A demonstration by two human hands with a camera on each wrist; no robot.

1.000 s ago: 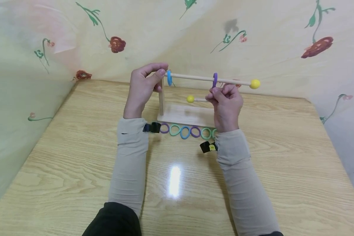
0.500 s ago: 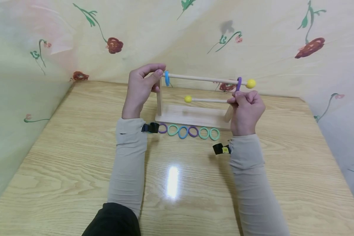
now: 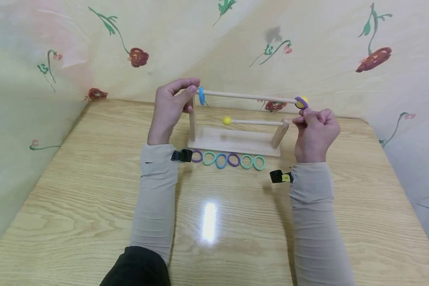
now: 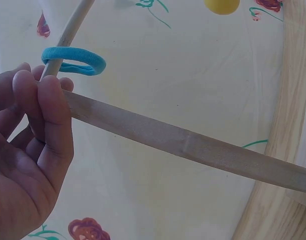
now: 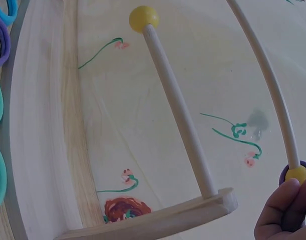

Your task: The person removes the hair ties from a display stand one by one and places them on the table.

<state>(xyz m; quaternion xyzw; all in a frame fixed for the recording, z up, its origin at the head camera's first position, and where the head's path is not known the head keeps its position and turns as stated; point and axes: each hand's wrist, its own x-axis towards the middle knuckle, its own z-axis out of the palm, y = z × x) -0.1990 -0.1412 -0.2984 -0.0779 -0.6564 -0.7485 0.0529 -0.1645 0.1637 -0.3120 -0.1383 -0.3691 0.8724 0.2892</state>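
Observation:
A wooden stand (image 3: 236, 140) has two posts, each bearing a horizontal rod tipped with a yellow ball. My left hand (image 3: 172, 109) pinches the top of the taller left post (image 4: 143, 127), where the upper rod (image 3: 250, 96) begins. Just beyond those fingertips, a blue fabric ring (image 4: 78, 54) hangs around the rod. At the rod's far right end, my right hand (image 3: 317, 133) pinches a purple ring (image 5: 283, 173) between thumb and fingers. This ring surrounds the upper rod's yellow ball (image 5: 296, 173). The lower rod (image 3: 257, 122) carries no ring.
Along the stand's front edge lies a row of several purple, green and blue rings (image 3: 221, 161), its left end partly hidden by the left wrist camera (image 3: 182, 155). A flowered cloth backdrop (image 3: 214, 47) rises behind the wooden table (image 3: 93, 198).
My right hand has slid the purple ring rightward along the upper rod, from mid-rod to the yellow ball. The left hand keeps its place at the post top.

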